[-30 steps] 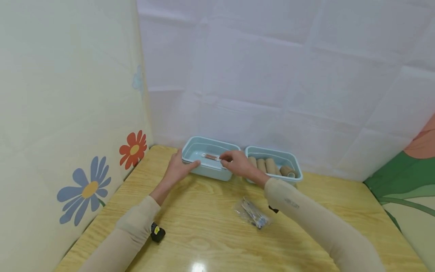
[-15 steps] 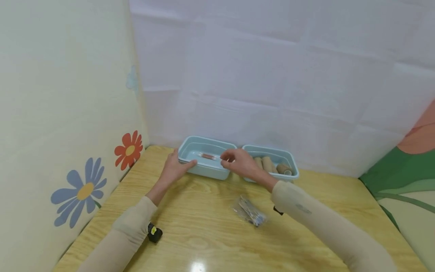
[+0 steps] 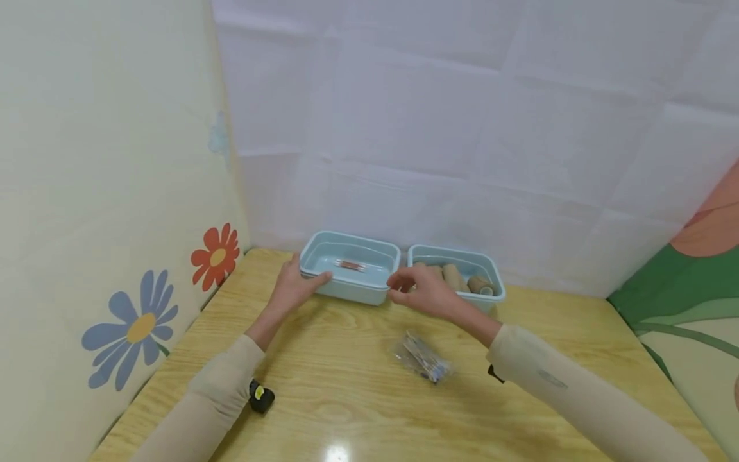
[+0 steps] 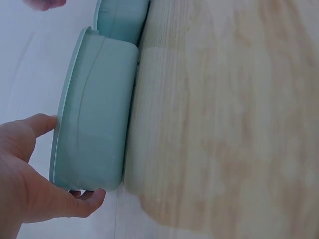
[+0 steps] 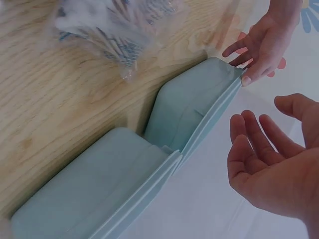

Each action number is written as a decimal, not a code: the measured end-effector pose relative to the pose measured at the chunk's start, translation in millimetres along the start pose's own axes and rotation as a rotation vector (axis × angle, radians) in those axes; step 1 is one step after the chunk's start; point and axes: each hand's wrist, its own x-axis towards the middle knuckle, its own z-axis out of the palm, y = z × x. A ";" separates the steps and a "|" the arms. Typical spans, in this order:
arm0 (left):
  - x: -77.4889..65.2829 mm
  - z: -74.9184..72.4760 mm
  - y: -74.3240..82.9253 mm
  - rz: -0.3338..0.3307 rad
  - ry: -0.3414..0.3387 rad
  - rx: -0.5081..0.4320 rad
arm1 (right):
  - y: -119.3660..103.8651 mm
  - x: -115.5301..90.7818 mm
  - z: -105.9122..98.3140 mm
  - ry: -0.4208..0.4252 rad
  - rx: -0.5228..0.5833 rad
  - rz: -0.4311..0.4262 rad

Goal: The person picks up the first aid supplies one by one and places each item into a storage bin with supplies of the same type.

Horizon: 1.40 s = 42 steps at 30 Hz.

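Note:
My left hand [image 3: 291, 284] grips the left end of a light blue plastic bin [image 3: 352, 292]. In the left wrist view its thumb lies on the rim and its fingers curl round the end wall. On the bin's floor lie several thin sticks with reddish-brown middles [image 3: 350, 265]. My right hand [image 3: 427, 292] hovers near the gap between this bin and a second blue bin [image 3: 456, 255]. The right wrist view shows that hand [image 5: 274, 164] with loosely bent fingers and nothing in them. Tan rolls [image 3: 452, 277] lie in the second bin, partly hidden by the right hand.
A clear plastic bag [image 3: 424, 359] of thin sticks with blue print lies on the wooden table [image 3: 340, 385] in front of the bins. A white sheet [image 3: 369, 115] hangs right behind them. To the left stands a cream wall with flowers [image 3: 141, 328].
My right hand has drawn back from over the left bin, towards the right and slightly nearer me. My left hand stays on the bin. The whole view has shifted slightly.

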 end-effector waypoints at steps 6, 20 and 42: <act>0.6 -3.8 0.8 0.000 0.001 0.019 | 2.4 -16.1 -0.1 -0.013 0.013 0.014; -0.2 -3.6 1.8 -0.019 -0.017 0.002 | 27.2 -50.5 6.9 -0.022 -0.031 -0.040; -1.6 -6.8 1.6 -0.007 -0.022 -0.022 | 51.9 -87.4 23.9 -0.098 -0.025 0.178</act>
